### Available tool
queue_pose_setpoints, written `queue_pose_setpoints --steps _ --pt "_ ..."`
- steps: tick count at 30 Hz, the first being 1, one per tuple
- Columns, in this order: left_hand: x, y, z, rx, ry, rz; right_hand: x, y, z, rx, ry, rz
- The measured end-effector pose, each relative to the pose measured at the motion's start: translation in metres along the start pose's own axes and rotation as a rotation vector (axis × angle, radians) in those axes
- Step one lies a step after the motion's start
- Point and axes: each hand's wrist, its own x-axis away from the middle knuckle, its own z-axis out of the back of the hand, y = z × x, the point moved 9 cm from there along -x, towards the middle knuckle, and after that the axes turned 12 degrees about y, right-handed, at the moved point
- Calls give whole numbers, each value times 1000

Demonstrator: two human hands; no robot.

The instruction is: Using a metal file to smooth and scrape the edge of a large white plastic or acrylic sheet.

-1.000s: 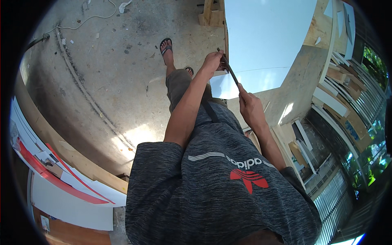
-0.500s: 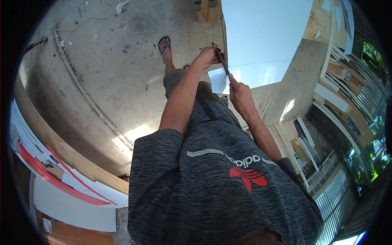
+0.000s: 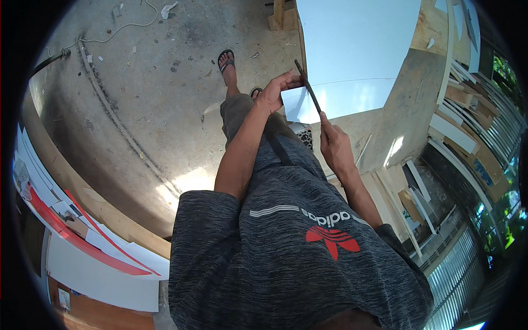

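Observation:
A long, slim, dark bar that looks like a file (image 3: 309, 88) slants across the near left corner of a large white sheet (image 3: 355, 44). My right hand (image 3: 336, 146) is closed round its near end. At the sheet's left edge is my left hand (image 3: 276, 93), its fingers stretched toward the corner and apart from the bar; the fingertips are partly hidden. A thin line crosses the sheet near its front edge. Just below the left fingers, a pale corner piece (image 3: 295, 105) shows; whether it is joined to the sheet cannot be told.
Wooden boards and offcuts (image 3: 467, 132) are stacked along the right. A wooden support (image 3: 283, 21) stands by the sheet's far left edge. White panels and red strips (image 3: 82, 236) lie at the lower left. A pale cable (image 3: 129, 25) crosses the concrete floor.
My left hand has let go of the bar's far end and moved nearer, to the sheet's edge. My right hand has drawn the bar slightly toward me and to the right.

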Motion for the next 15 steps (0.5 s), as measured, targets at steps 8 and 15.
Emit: queue_pose_setpoints --steps 8,15 --pt "-16 -19 20 -145 38 153 -9 9 -31 53 39 19" --pt "-9 -50 9 218 -17 130 -13 5 -7 -120 131 -40"
